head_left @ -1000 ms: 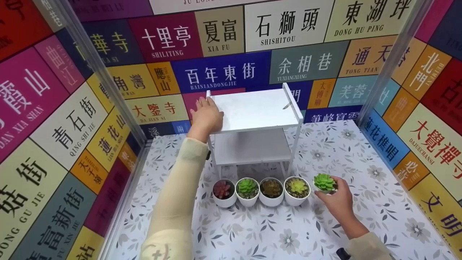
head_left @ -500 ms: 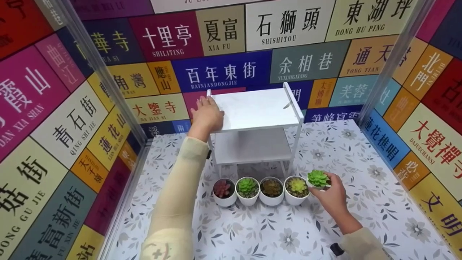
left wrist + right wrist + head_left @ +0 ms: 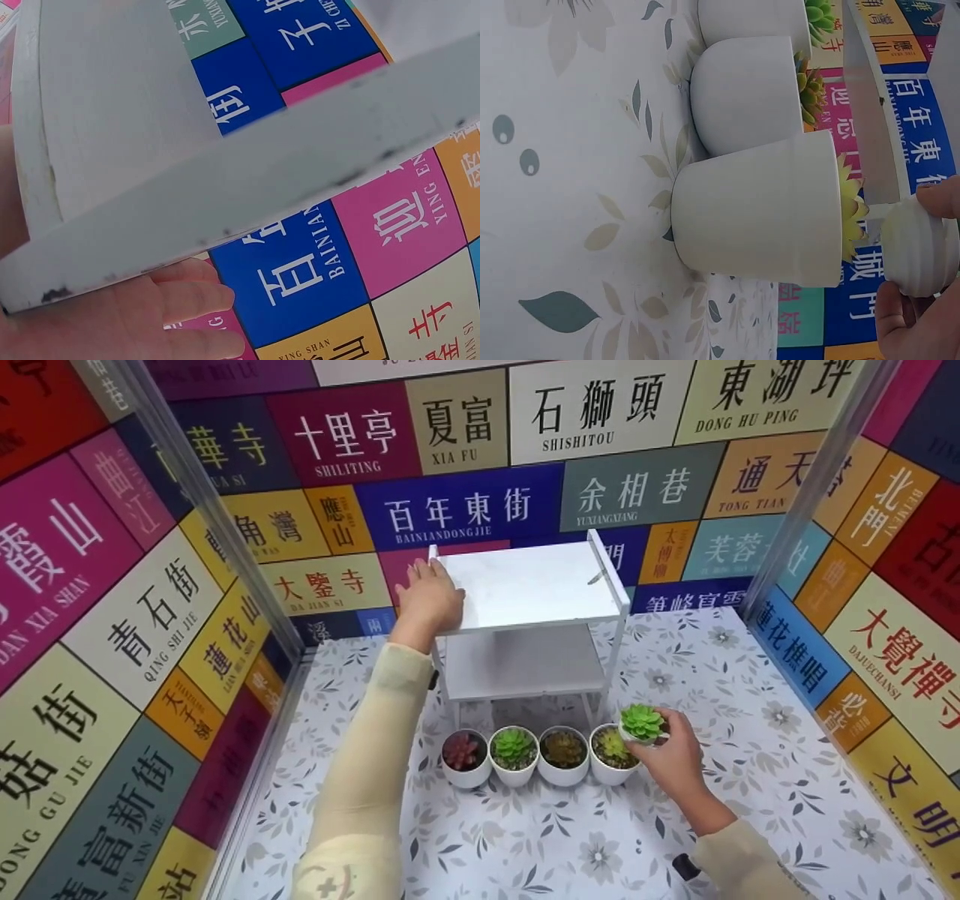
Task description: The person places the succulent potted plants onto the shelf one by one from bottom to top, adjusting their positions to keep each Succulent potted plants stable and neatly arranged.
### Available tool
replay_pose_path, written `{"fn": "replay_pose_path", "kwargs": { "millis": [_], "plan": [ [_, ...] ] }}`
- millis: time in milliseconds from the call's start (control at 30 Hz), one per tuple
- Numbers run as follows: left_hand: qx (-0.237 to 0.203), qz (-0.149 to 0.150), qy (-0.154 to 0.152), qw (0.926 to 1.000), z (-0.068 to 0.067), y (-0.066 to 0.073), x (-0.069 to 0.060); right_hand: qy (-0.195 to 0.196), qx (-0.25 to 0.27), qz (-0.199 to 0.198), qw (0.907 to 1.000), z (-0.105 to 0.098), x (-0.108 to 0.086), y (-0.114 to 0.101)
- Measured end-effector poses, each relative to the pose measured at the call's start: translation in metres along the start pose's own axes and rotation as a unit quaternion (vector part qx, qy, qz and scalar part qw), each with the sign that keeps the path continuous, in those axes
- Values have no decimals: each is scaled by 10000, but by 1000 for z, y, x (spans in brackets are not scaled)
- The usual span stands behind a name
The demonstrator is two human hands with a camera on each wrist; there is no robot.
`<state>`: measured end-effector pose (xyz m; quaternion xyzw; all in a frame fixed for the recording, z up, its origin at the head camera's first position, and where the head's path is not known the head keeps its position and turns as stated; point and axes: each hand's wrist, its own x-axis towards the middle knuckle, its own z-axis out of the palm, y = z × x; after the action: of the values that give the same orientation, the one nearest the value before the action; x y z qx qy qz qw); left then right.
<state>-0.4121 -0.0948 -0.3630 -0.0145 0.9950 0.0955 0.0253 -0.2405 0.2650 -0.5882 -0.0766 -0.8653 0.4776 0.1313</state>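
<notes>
My right hand (image 3: pixel 675 754) pinches a small white pot with a bright green succulent (image 3: pixel 643 722) by its side. In the right wrist view, thumb and fingertips hold that white pot (image 3: pixel 919 247) above the table. Close beside it in the head view stands a potted yellow-green succulent (image 3: pixel 613 751), partly covered by the held plant. My left hand (image 3: pixel 431 598) rests on the left side rail of a white two-tier shelf (image 3: pixel 525 585). In the left wrist view, my fingers (image 3: pixel 199 300) lie straight along the outside of the shelf's rail (image 3: pixel 247 172).
Left of the yellow-green plant, in a row before the shelf, stand a dark red succulent (image 3: pixel 465 750), a green one (image 3: pixel 514 746) and a brown one (image 3: pixel 564 748), all in white pots. Sign-covered walls enclose the leaf-patterned table (image 3: pixel 525 840).
My right hand has moved left and slightly away from me with the potted green succulent, from beside the row to over the yellow-green plant's edge. My left hand stays on the shelf.
</notes>
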Motion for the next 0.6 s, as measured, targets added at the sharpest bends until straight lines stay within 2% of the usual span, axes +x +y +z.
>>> {"fn": "replay_pose_path", "kwargs": {
  "millis": [367,600],
  "plan": [
    [51,-42,17,10000,-1,-1,0,-51,191,-98,9998,12,0,-6],
    [-10,28,-6,10000,0,-3,0,9,378,-23,9993,19,-4,-10]
  ]
}}
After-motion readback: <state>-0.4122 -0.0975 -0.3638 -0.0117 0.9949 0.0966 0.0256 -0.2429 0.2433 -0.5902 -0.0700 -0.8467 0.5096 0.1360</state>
